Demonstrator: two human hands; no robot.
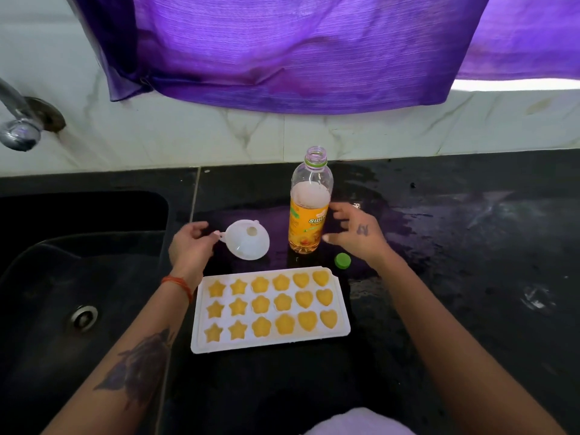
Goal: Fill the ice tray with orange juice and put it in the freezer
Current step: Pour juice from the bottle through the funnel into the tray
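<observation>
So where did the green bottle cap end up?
The green cap lies on the black counter, just right of the juice bottle, beyond the ice tray's far right corner, under the right hand.

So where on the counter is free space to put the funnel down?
The dark counter right of the bottle and green cap is bare, though wet-looking. Between bottle, funnel and ice tray it is crowded, with both hands there.
</observation>
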